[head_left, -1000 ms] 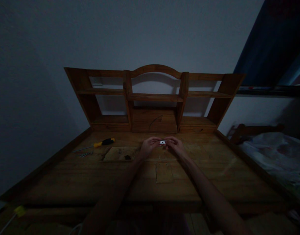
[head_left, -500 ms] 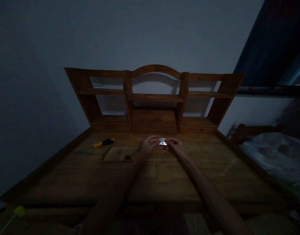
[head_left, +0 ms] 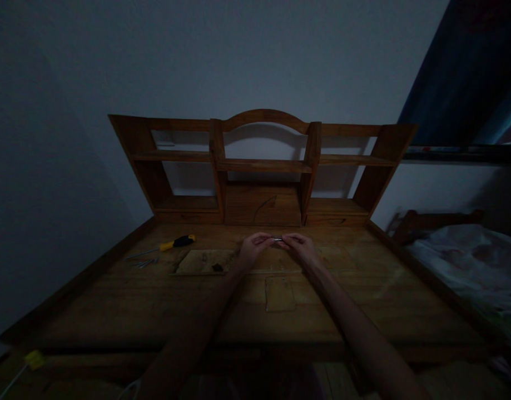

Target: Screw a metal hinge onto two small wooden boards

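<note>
A small metal hinge (head_left: 278, 239) is pinched between my two hands above the desk, seen nearly edge-on as a thin bright strip. My left hand (head_left: 254, 244) grips its left end with thumb and fingers closed. On the other end, my right hand (head_left: 299, 244) holds it in a similar pinch. Fingertips cover both ends of the metal. Left of my hands, a yellow and black screwdriver (head_left: 178, 243) lies on the desk. Several screws (head_left: 145, 263) are scattered just below its shaft.
The wooden desk (head_left: 188, 311) carries a shelf unit (head_left: 263, 165) along its back. A thin wooden board (head_left: 205, 262) lies left of my hands, and a small square patch (head_left: 280, 294) sits nearer me. White plastic bags (head_left: 467, 255) are piled beyond the right edge.
The hinge's flat face with its holes showed before; now it is folded or turned to a thin edge. Both hands stay in about the same place.
</note>
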Motion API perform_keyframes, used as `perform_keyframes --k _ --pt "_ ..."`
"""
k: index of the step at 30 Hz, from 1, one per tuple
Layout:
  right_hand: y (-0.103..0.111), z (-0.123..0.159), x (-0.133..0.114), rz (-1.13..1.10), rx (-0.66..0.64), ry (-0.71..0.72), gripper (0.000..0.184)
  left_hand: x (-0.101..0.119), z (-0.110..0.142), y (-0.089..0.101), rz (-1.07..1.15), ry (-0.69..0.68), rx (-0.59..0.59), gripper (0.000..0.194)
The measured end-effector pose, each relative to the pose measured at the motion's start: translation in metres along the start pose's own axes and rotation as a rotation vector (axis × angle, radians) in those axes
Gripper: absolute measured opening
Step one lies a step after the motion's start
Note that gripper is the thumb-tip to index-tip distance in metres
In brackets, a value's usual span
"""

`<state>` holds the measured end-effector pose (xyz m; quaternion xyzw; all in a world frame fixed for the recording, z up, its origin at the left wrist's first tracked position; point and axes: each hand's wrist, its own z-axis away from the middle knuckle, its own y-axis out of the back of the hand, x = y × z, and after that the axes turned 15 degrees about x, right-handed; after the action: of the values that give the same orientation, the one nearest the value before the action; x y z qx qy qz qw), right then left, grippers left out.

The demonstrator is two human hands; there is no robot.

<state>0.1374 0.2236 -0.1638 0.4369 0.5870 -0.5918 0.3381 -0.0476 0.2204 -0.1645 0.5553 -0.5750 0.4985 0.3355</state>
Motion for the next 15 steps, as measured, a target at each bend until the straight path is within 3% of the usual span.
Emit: perform_keyframes --k 8,15 --pt "0.0013 0.0024 -0.0045 0.060 0.030 0.011 0.029 -0.0019 -0.0027 0.0012 -0.076 -0.071 0.046 0.033" --pt "0.0020 0.0056 -0.0080 0.129 0.020 0.039 0.032 0.0030 -0.0010 0.0012 -0.045 -0.004 0.061 0.037"
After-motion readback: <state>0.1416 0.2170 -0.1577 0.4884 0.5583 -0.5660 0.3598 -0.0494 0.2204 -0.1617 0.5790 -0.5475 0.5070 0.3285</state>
